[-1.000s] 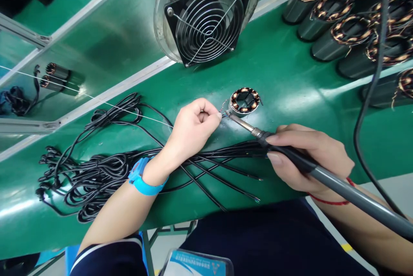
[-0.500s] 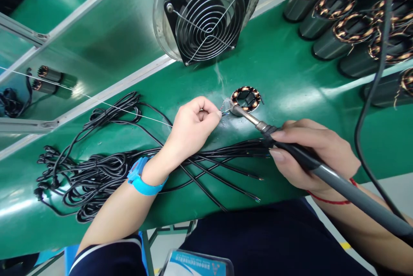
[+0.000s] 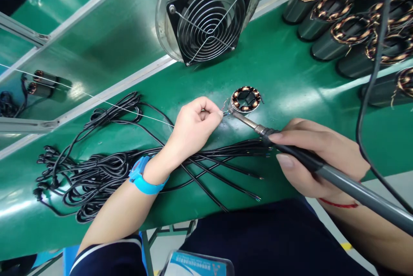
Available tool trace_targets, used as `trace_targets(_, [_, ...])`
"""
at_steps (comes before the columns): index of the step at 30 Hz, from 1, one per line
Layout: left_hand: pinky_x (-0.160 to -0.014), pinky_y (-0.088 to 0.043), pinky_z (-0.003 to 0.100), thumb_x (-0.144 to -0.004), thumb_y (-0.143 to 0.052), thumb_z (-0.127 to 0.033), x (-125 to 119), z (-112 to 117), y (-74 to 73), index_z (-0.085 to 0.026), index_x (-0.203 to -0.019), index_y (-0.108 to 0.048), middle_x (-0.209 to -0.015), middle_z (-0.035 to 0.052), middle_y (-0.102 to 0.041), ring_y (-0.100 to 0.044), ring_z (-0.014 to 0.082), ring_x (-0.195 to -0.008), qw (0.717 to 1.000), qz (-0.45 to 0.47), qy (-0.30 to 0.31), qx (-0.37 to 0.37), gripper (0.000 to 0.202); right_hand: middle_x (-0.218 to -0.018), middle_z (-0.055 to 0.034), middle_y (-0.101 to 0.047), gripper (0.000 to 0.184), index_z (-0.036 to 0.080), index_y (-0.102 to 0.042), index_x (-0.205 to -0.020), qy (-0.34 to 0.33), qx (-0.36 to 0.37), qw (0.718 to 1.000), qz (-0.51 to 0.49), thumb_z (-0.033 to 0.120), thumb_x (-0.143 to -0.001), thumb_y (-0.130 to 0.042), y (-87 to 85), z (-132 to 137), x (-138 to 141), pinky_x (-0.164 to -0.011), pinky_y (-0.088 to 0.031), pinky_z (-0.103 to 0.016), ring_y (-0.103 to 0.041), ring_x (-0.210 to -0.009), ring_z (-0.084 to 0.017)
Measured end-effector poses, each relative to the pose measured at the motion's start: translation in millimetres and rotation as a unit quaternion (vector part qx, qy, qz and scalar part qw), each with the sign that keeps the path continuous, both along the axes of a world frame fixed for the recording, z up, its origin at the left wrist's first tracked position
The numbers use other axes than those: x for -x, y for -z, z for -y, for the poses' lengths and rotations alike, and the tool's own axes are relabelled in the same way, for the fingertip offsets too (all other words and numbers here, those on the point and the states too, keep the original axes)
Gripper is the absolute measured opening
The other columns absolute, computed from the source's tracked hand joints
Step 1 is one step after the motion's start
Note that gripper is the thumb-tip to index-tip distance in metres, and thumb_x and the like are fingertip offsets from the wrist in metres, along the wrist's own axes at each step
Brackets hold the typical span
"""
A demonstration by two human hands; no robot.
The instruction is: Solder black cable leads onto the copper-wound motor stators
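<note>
My right hand [image 3: 325, 155] grips a soldering iron [image 3: 348, 183] by its dark handle. The iron's metal tip points left and meets thin wires [image 3: 226, 111] just beside a motor stator [image 3: 245, 99]. This stator stands on the green bench with its ring of copper windings facing up. My left hand [image 3: 198, 123] is closed in a pinch on the wire ends left of the stator. A thin pale strand [image 3: 129, 111] runs from the far left to this hand; whether the fingers also hold it is hidden.
A fan with a wire guard [image 3: 209, 26] hangs behind the stator. Black power cables [image 3: 106, 166] lie bundled at left, their stripped ends under my left forearm. Several more stators [image 3: 351, 31] stand at the back right. The iron's cord [image 3: 371, 95] loops down at right.
My right hand has shifted slightly right, and the iron's tip has drawn a little away from the stator's edge. The smoke near the tip has thinned. My left hand stays nearly still.
</note>
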State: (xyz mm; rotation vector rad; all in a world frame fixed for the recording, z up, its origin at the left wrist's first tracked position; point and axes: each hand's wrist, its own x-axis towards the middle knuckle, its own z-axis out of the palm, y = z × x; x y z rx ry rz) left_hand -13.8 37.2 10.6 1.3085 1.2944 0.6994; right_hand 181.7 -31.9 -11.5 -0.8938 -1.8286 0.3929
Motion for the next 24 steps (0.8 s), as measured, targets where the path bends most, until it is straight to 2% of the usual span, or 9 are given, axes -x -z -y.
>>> trace_targets(15, [-0.042, -0.028, 0.018, -0.069, -0.059, -0.015, 0.1, -1.0, 1.1, -0.017, -0.065, -0.055, -0.05, -0.0072, -0.046, -0.037, 0.0043, -0.043, 1.0, 0.01, -0.001, 0.01, 0.006, -0.069, 0.0, -0.052, 0.026, 0.017, -0.06, -0.107, 0.005, 0.012, 1.0, 0.005, 0.012, -0.082, -0.058, 3.6, 0.8, 1.1, -0.049, -0.041, -0.026, -0.05, -0.056, -0.012])
trace_targets(19, [-0.043, -0.029, 0.019, -0.069, -0.059, -0.015, -0.4, -0.7, 0.5, -0.017, -0.064, -0.055, -0.049, -0.007, -0.046, -0.036, 0.0045, -0.043, 1.0, 0.012, -0.002, 0.01, 0.006, -0.068, -0.0002, -0.052, 0.033, 0.016, -0.062, -0.111, -0.002, -0.022, 1.0, -0.02, 0.009, -0.079, -0.06, 6.6, -1.4, -0.2, -0.045, -0.041, -0.027, -0.049, -0.054, -0.013])
trace_targets(21, [-0.043, -0.029, 0.018, -0.069, -0.059, -0.015, -0.2, -0.6, 0.4, -0.017, -0.065, -0.055, -0.05, -0.0068, -0.047, -0.037, 0.0044, -0.043, 1.0, 0.009, -0.003, 0.01, 0.006, -0.069, -0.0012, -0.054, 0.036, 0.016, -0.063, -0.114, 0.012, -0.036, 0.999, -0.024, 0.01, -0.079, -0.061, 7.1, -2.7, -0.8, -0.046, -0.042, -0.028, -0.05, -0.055, -0.014])
trace_targets(24, [-0.042, -0.028, 0.018, -0.069, -0.059, -0.015, -0.1, -0.8, 0.3, -0.017, -0.065, -0.055, -0.05, -0.0068, -0.047, -0.037, 0.0043, -0.043, 1.0, 0.009, -0.003, 0.011, 0.006, -0.08, -0.0039, -0.064, 0.037, 0.02, -0.063, -0.117, 0.058, -0.018, 0.998, 0.012, 0.011, -0.081, -0.063, 0.5, -4.2, -1.3, -0.054, -0.048, -0.029, -0.053, -0.061, -0.015])
